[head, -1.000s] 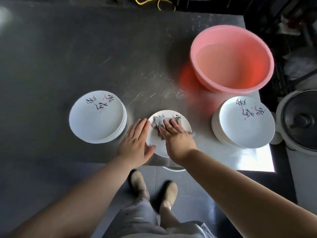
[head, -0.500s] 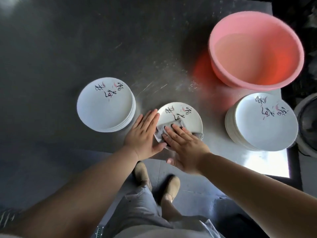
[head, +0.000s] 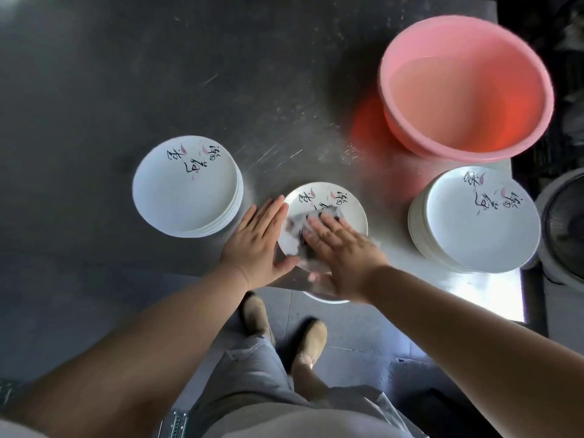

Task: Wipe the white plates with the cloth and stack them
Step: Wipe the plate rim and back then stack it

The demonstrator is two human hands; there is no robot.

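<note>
The right hand (head: 344, 248) presses a grey cloth (head: 303, 226) with flat, straight fingers onto a round white plate with painted script (head: 344, 210) at the steel table's (head: 126, 74) near edge; the left hand (head: 256, 245), fingers straight, steadies its rim

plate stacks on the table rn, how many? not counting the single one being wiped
2. Left stack sits beside the left hand; right stack sits below the pink basin. Plates per stack cannot be counted.

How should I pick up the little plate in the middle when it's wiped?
Probably by the middle plate's near-left rim, where the left hand already rests against it. It lies flat on the table, so slide your grip under that edge, thumb on top.
</note>
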